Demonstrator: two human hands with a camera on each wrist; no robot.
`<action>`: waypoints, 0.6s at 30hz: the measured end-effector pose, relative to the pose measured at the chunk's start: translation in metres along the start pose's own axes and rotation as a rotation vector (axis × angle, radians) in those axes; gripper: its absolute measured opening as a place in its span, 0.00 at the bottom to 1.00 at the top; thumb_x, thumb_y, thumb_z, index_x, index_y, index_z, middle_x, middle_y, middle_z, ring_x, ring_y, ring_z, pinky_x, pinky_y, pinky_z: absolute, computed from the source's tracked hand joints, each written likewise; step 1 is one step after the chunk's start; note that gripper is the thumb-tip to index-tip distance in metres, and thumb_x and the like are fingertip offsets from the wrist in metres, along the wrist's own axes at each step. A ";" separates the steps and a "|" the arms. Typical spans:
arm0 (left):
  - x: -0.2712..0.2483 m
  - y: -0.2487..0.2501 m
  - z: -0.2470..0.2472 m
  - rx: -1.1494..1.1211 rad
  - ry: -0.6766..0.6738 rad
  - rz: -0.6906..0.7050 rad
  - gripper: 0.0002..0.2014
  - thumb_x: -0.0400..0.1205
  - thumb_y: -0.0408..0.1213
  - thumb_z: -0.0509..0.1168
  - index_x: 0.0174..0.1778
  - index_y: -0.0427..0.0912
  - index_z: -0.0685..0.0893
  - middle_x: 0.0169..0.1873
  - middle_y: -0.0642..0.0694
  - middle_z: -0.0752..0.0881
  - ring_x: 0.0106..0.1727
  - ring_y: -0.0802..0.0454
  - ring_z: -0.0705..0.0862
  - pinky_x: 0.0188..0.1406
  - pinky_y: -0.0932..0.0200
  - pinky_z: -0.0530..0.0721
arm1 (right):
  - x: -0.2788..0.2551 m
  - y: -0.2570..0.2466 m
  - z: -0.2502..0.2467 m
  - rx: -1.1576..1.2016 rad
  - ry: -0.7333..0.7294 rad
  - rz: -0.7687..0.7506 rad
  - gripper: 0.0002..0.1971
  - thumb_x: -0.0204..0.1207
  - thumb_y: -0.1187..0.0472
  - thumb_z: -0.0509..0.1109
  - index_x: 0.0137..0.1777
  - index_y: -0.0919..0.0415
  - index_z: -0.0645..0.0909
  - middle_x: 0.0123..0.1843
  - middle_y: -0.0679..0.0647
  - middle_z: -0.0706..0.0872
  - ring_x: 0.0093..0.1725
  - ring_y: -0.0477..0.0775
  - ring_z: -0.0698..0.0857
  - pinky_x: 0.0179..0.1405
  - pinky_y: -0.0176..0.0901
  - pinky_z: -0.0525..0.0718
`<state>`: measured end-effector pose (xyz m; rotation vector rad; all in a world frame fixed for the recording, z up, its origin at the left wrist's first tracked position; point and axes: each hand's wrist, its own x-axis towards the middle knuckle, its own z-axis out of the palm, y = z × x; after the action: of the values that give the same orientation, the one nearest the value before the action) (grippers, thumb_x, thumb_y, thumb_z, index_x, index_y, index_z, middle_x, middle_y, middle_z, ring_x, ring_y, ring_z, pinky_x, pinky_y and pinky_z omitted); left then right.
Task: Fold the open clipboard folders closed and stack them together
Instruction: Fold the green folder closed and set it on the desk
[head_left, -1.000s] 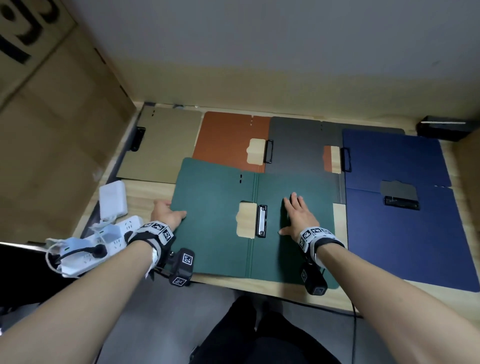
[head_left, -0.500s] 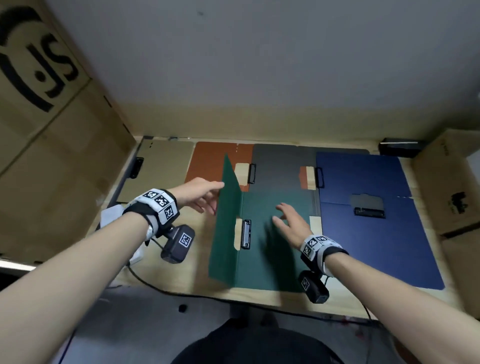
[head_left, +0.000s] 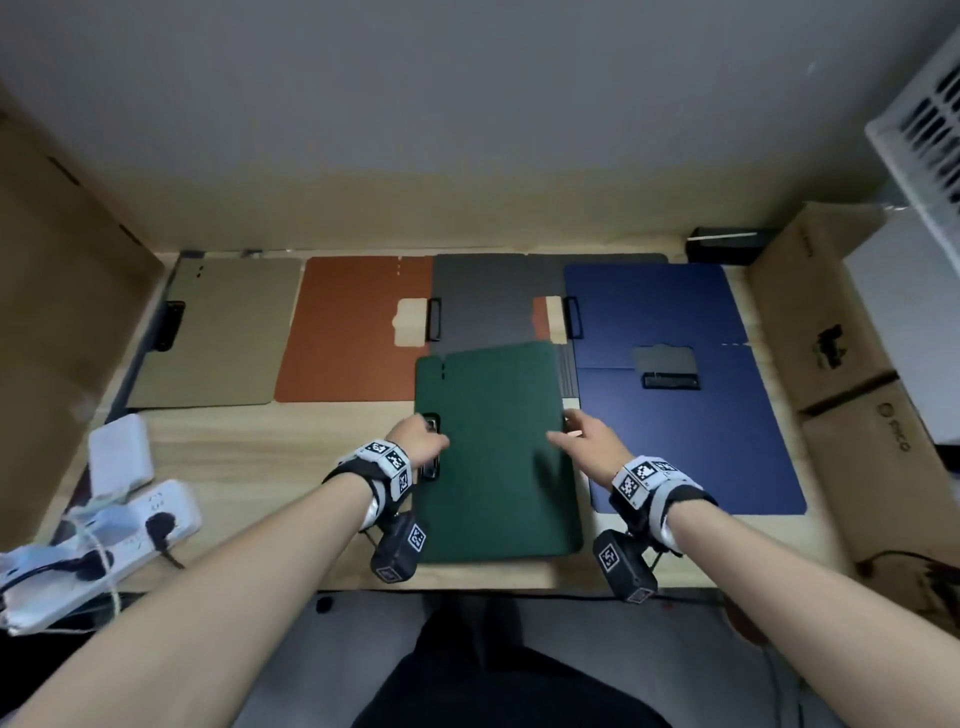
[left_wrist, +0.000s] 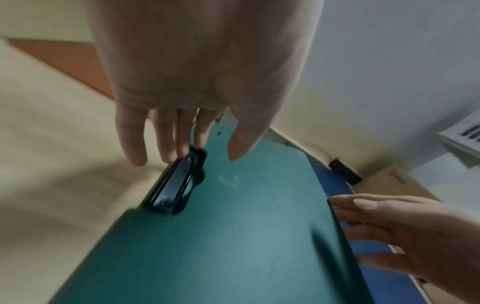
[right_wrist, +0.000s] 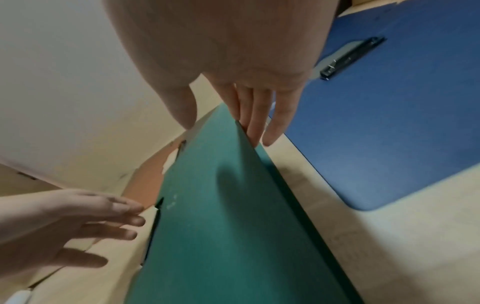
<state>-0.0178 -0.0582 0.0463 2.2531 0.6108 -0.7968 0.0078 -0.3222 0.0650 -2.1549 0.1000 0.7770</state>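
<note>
The green clipboard folder (head_left: 493, 452) lies folded closed at the front middle of the wooden table (head_left: 270, 457). My left hand (head_left: 421, 439) is at its left edge, straight fingers (left_wrist: 166, 144) touching the black clip (left_wrist: 176, 183). My right hand (head_left: 582, 431) is at the right edge, straight fingers (right_wrist: 257, 123) lying along the cover's edge, thumb above it. Behind are a tan folder (head_left: 218, 332), an open orange folder (head_left: 353, 327) and a grey one (head_left: 493, 296). To the right lies an open blue folder (head_left: 675, 441) with its clip (head_left: 670, 379).
A white power strip (head_left: 104, 540) and a white adapter (head_left: 119, 452) sit at the front left. Cardboard boxes (head_left: 831, 338) stand along the right side and a cardboard sheet (head_left: 62, 312) on the left. A small black box (head_left: 727, 244) is at the back wall.
The green folder's left cover swung over from upright and now lies closed. My left hand came down to the clip edge; my right hand slid out to the right edge.
</note>
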 end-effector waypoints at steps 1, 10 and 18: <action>0.004 -0.009 0.011 -0.012 0.004 -0.056 0.15 0.78 0.40 0.68 0.56 0.34 0.80 0.51 0.39 0.84 0.54 0.38 0.85 0.47 0.55 0.78 | 0.005 0.006 0.005 -0.046 -0.021 0.036 0.22 0.82 0.58 0.68 0.74 0.66 0.73 0.65 0.57 0.82 0.69 0.60 0.80 0.68 0.46 0.75; 0.026 -0.032 0.031 -0.301 0.105 -0.209 0.42 0.74 0.39 0.77 0.80 0.33 0.64 0.77 0.35 0.71 0.77 0.38 0.73 0.75 0.47 0.73 | 0.044 0.021 0.045 -0.256 0.052 0.117 0.29 0.68 0.51 0.72 0.67 0.59 0.71 0.67 0.61 0.77 0.64 0.67 0.80 0.65 0.54 0.78; 0.034 -0.059 -0.006 -0.630 0.111 -0.177 0.22 0.76 0.29 0.75 0.64 0.36 0.76 0.63 0.36 0.86 0.62 0.40 0.86 0.67 0.40 0.82 | 0.081 0.013 0.050 0.083 0.017 0.187 0.31 0.54 0.53 0.84 0.58 0.63 0.83 0.51 0.54 0.91 0.46 0.55 0.90 0.57 0.52 0.88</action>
<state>-0.0267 -0.0077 0.0014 1.6844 0.9695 -0.4702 0.0438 -0.2789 -0.0124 -2.0937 0.3413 0.8450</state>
